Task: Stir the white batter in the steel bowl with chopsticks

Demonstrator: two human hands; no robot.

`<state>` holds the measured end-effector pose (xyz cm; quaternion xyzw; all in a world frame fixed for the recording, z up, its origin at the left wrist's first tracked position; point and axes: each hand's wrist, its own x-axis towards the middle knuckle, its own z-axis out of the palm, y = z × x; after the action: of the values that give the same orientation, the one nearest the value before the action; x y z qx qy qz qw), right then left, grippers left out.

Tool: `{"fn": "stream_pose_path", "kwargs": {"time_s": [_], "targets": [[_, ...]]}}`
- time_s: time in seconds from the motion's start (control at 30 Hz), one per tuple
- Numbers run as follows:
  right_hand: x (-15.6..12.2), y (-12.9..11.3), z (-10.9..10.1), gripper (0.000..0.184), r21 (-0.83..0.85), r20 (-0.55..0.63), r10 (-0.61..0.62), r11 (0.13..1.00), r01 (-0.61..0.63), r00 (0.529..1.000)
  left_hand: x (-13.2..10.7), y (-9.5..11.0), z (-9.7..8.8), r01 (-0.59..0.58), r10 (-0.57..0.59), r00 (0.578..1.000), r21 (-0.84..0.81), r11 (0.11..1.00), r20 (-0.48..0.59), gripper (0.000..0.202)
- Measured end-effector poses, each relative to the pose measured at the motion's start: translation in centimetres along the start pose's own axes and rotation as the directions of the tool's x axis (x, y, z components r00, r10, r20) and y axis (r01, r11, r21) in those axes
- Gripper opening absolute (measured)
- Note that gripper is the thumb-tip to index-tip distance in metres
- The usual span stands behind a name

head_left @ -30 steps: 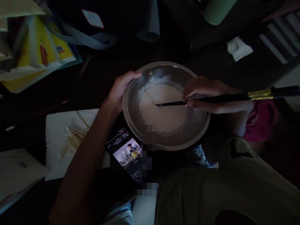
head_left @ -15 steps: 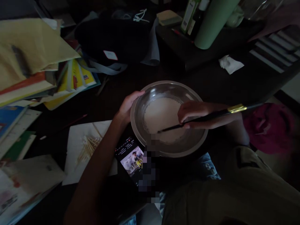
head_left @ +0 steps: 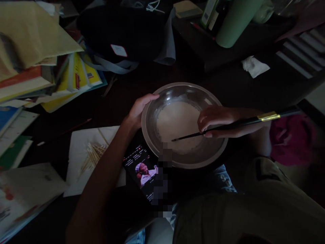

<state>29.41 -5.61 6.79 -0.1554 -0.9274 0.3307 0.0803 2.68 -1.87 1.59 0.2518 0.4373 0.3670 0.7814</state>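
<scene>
A wide metal bowl (head_left: 213, 150) stands in the middle of the head view, with a pale, whitish mixture (head_left: 175, 118) in its bottom. My left hand (head_left: 138, 107) grips the bowl's left rim, its thumb laid over the edge and the other fingers hidden beneath. Above the bowl's right side, my right hand (head_left: 218, 117) is closed round black chopsticks (head_left: 243, 122) with a gold band. They slant down to the left, and their tips reach the surface of the mixture. Whether one or two sticks are held is hard to tell.
Left of the bowl lies a lit phone (head_left: 134, 166), beside wooden cotton swabs (head_left: 93, 154) on white paper (head_left: 73, 162). Books (head_left: 76, 78) pile up at far left. Behind are a black bag (head_left: 122, 30), a green cylinder (head_left: 236, 23) and a crumpled tissue (head_left: 255, 66).
The view has shifted slightly. Both hands keep their holds on the bowl and the chopsticks, whose tips stay at the mixture. The phone screen shows a different picture.
</scene>
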Motion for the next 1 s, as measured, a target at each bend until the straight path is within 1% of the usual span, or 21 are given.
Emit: {"fn": "stream_pose_path", "kwargs": {"time_s": [0.1, 0.2, 0.3, 0.37, 0.43, 0.5, 0.57, 0.67, 0.7, 0.77, 0.83, 0.87, 0.93, 1.0], "targets": [[0.3, 0.1, -0.2, 0.011, -0.031, -0.002, 0.037, 0.999, -0.037, 0.999, -0.1, -0.2, 0.1, 0.003, -0.003, 1.0, -0.002, 1.0, 0.013, 0.017], [0.3, -0.2, -0.4, 0.013, -0.051, -0.073, 0.149, 0.987, -0.153, 0.986, -0.3, -0.2, 0.3, -0.052, 0.053, 0.998, -0.016, 0.998, 0.019, 0.017], [0.4, -0.5, -0.2, 0.018, -0.057, -0.16, 0.297, 0.949, -0.31, 0.941, -0.3, 0.0, 0.2, -0.104, 0.103, 0.994, -0.036, 0.994, -0.024, 0.012], [0.5, -0.5, 0.1, 0.02, -0.044, -0.204, 0.347, 0.931, -0.363, 0.915, -0.2, 0.2, 0.0, -0.117, 0.113, 0.991, -0.044, 0.992, -0.075, 0.012], [0.6, -0.5, 0.4, 0.021, -0.012, -0.223, 0.347, 0.933, -0.359, 0.911, -0.1, 0.4, -0.1, -0.096, 0.091, 0.99, -0.047, 0.994, -0.107, 0.014], [0.6, -0.6, 0.3, 0.022, 0.011, -0.195, 0.33, 0.942, -0.334, 0.924, -0.1, 0.6, -0.2, -0.059, 0.053, 0.993, -0.049, 0.997, -0.11, 0.013], [0.4, -0.8, -0.1, 0.021, 0.006, -0.194, 0.324, 0.944, -0.33, 0.926, 0.0, 0.7, -0.2, -0.031, 0.026, 0.994, -0.047, 0.998, -0.103, 0.013], [-0.3, -1.1, -1.2, 0.018, -0.025, -0.241, 0.332, 0.937, -0.348, 0.912, 0.0, 0.8, -0.1, -0.023, 0.019, 0.994, -0.037, 0.999, -0.105, 0.015], [-0.5, -1.2, -1.6, 0.016, -0.026, -0.225, 0.325, 0.94, -0.339, 0.919, 0.0, 0.8, 0.0, -0.025, 0.022, 0.994, -0.031, 0.999, -0.105, 0.017], [-0.6, -1.2, -1.8, 0.012, -0.008, -0.124, 0.279, 0.959, -0.282, 0.952, 0.0, 0.8, 0.0, -0.035, 0.033, 0.994, -0.017, 0.999, -0.103, 0.02], [-0.4, -1.0, -1.4, 0.01, 0.031, -0.04, 0.202, 0.979, -0.201, 0.979, -0.1, 0.8, 0.1, -0.043, 0.042, 0.995, -0.008, 0.999, -0.092, 0.021], [-0.1, -0.8, -0.9, 0.01, 0.038, -0.035, 0.176, 0.984, -0.175, 0.984, -0.2, 0.9, 0.1, -0.043, 0.042, 0.995, -0.008, 0.999, -0.087, 0.02], [0.5, -0.5, 0.1, 0.012, -0.01, -0.107, 0.18, 0.983, -0.182, 0.978, -0.3, 0.9, 0.2, -0.039, 0.038, 0.996, -0.013, 0.999, -0.085, 0.021], [0.9, -0.5, 0.5, 0.014, -0.105, -0.225, 0.246, 0.956, -0.275, 0.943, -0.3, 0.9, 0.3, -0.026, 0.024, 0.994, -0.02, 0.999, -0.105, 0.021]]}}
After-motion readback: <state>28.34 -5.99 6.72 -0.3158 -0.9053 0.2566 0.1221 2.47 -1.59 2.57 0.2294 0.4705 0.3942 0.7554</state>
